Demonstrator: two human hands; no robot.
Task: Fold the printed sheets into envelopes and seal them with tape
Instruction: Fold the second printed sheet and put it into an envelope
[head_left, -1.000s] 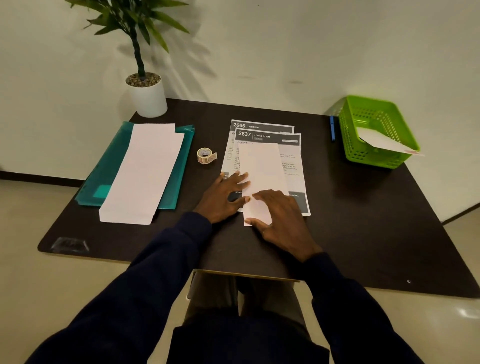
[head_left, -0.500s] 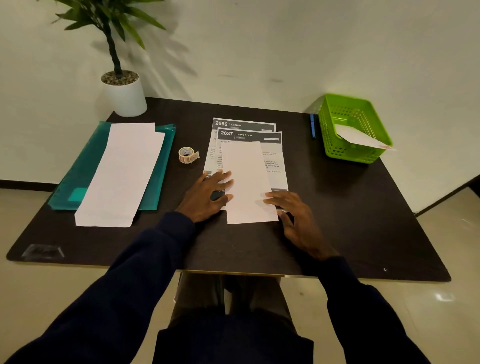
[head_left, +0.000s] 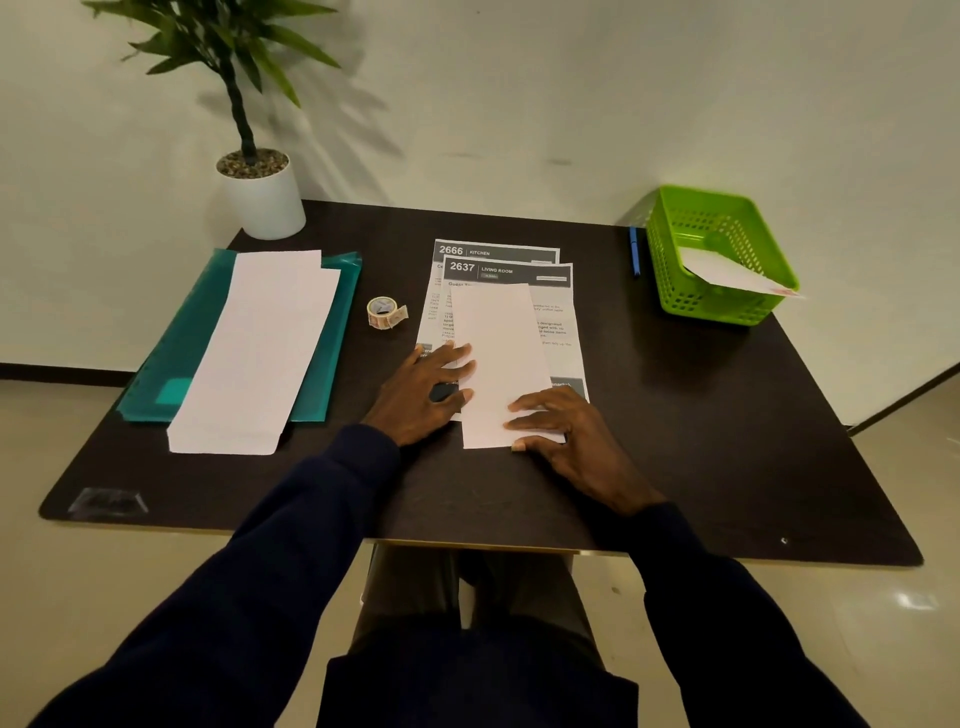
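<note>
A folded white sheet (head_left: 498, 353) lies lengthwise on top of two printed sheets, the upper one headed 2637 (head_left: 558, 317) and the lower one headed 2666 (head_left: 493, 252). My left hand (head_left: 423, 392) lies flat at the folded sheet's left edge, fingers straight. My right hand (head_left: 569, 436) presses the sheet's near right corner with its fingers spread on the paper and its thumb at the near edge. A small roll of tape (head_left: 385, 313) stands left of the printed sheets.
A stack of white folded paper (head_left: 260, 353) lies on a teal folder (head_left: 332, 358) at the left. A potted plant (head_left: 262, 195) stands at the back left. At the back right, a green basket (head_left: 727, 306) holds a white envelope, with a blue pen (head_left: 635, 252) beside it.
My right hand slid off the sheet to its right edge, then came back onto the near right corner. My left hand stayed at the left edge.
</note>
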